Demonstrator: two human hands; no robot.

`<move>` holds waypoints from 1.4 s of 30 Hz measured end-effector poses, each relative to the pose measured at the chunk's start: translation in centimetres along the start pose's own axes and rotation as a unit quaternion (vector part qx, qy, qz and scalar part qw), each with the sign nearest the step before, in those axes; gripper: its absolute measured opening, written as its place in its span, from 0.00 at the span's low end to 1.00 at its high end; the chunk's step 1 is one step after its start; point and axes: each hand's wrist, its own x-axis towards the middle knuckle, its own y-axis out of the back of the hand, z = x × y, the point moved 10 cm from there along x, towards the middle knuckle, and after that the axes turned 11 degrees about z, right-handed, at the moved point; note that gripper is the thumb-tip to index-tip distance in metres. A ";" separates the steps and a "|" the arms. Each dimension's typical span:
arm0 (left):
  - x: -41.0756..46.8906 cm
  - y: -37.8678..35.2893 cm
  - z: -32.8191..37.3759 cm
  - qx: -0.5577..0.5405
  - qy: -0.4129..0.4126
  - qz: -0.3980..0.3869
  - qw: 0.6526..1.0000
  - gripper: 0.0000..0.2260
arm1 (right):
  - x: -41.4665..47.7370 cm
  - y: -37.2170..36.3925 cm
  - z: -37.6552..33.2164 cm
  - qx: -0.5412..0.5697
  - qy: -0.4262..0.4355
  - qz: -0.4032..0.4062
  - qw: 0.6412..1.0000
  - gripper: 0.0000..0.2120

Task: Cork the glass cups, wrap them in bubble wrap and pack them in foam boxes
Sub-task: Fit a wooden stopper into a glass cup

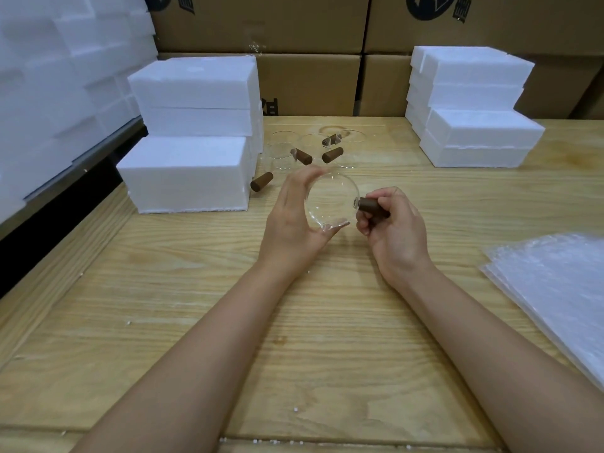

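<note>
One bubble wrap stack right of right hand. Left hand curled round one glass cup; right hand grips one cork, its tip touching the cup's side. Beyond the hands: four loose corks, empty cups, count unclear. Foam boxes: one stack far left, one far right.
</note>
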 end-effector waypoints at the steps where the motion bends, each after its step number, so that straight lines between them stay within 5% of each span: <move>1: 0.0 0.0 -0.2 -0.003 0.007 -0.001 1.000 0.31 | -0.1 -0.1 -0.2 -0.007 0.008 -0.005 1.000 0.13; 8: -0.1 -0.3 -1.4 -0.036 0.075 -0.015 0.996 0.34 | -0.3 -0.5 -1.0 -0.044 0.039 -0.019 0.998 0.13; 21: -0.2 -0.2 -0.9 0.030 0.058 -0.028 0.997 0.33 | 0.6 0.8 -0.1 -0.125 0.034 0.014 0.992 0.13; 27: -0.5 -0.6 -3.1 0.071 0.143 -0.041 0.986 0.32 | 0.3 0.4 -0.7 -0.278 0.130 -0.014 0.952 0.06; 33: -0.9 -0.7 -5.2 0.111 0.207 -0.050 0.971 0.32 | 0.3 0.2 -0.6 -0.426 0.180 -0.011 0.887 0.16; 42: -1.3 -0.8 -6.4 0.137 0.251 -0.076 0.955 0.31 | 0.0 0.7 0.0 -0.489 0.114 -0.017 0.864 0.21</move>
